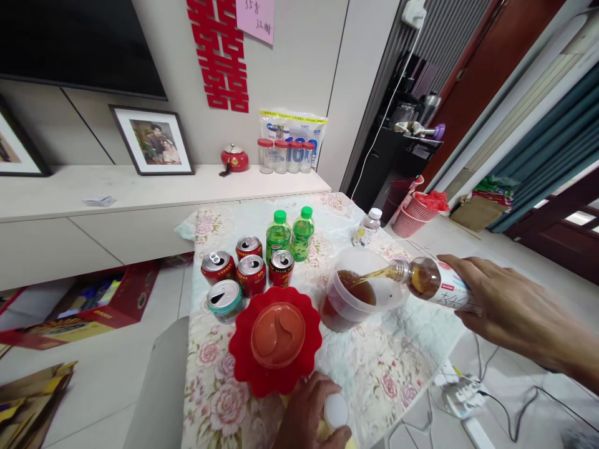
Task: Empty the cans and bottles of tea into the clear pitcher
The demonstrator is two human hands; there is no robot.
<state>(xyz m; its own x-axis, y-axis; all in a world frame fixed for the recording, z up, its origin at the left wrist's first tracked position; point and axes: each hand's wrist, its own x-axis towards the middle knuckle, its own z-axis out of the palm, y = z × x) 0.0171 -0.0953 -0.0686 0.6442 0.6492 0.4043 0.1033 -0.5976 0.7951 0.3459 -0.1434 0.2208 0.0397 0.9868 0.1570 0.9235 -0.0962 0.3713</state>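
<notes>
My right hand (496, 305) grips a labelled bottle (449, 284) tipped almost level to the left. Amber drink streams from its open mouth into a translucent plastic bucket (333, 312), which holds brown liquid. At the near edge of the table, my left hand (306, 411) is wrapped around a bottle with a white cap (336, 410); most of that bottle's body is hidden or out of view. Just beyond the left hand sits a red scalloped bowl (255, 377) with an orange-red round piece (277, 335) in it.
Several opened cans (251, 274) and two green-capped bottles (279, 236) stand behind the bowl. Another white-capped bottle (367, 227) is at the back right of the floral tablecloth (224, 399). Glass jars (281, 157) line the white cabinet. Cables (515, 405) lie on the floor at right.
</notes>
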